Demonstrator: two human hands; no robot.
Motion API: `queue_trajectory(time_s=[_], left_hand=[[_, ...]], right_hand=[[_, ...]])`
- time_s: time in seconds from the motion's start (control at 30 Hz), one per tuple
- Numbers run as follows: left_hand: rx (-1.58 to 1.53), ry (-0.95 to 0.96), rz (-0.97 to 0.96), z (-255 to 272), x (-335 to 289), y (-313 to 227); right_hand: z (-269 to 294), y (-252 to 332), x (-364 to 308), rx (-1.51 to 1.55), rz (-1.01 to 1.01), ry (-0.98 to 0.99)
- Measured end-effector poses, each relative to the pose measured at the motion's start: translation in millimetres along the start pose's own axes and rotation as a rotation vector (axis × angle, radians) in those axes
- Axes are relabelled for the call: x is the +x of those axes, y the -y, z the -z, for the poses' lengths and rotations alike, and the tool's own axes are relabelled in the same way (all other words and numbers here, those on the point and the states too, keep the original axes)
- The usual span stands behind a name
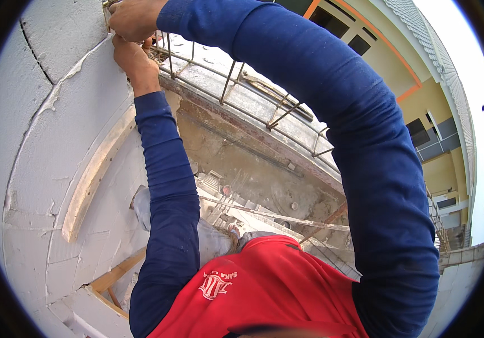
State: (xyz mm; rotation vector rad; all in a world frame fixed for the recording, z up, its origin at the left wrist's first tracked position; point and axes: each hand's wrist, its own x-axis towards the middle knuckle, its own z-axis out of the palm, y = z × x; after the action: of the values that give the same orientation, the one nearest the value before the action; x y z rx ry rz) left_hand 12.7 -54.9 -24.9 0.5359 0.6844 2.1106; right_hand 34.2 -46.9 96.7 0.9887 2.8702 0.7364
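At the upper left, where a light grey block wall [78, 107] meets the end of a rebar cage [225, 90], my two hands are close together. My left hand [136, 63] is closed, its fingers bent in against the wall's edge beside the steel bars. Just above it my right hand [133, 20] is curled, its arm arching across from the right. What the fingers grip is hidden behind the hands and too small to name. The cage's thin bars and square stirrups run from my hands down to the right along a concrete ledge [202, 76].
A wooden plank [98, 177] lies against the wall beside my left arm. Far below are a dirt floor [253, 163] with debris, and a wooden pole [275, 214] crosses it. A long tool-like piece [267, 90] rests on the ledge. A yellow building [428, 135] stands at right.
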Motion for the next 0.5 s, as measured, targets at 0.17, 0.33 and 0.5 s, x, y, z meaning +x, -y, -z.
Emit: queue_trajectory(time_s=[0.17,0.33,0.5], left_hand=[[0.015,-0.035,0.029,-14,-15,-14],[0.063,-0.009,-0.002,-12,0,-12],[-0.278,0.126,0.161,-3,25,1]], right_hand=[[-29,-52,28,-0.012,0.224,0.142],[-47,-76,35,0.392,0.049,0.086],[-24,-120,-39,0.958,-0.143,-0.068]])
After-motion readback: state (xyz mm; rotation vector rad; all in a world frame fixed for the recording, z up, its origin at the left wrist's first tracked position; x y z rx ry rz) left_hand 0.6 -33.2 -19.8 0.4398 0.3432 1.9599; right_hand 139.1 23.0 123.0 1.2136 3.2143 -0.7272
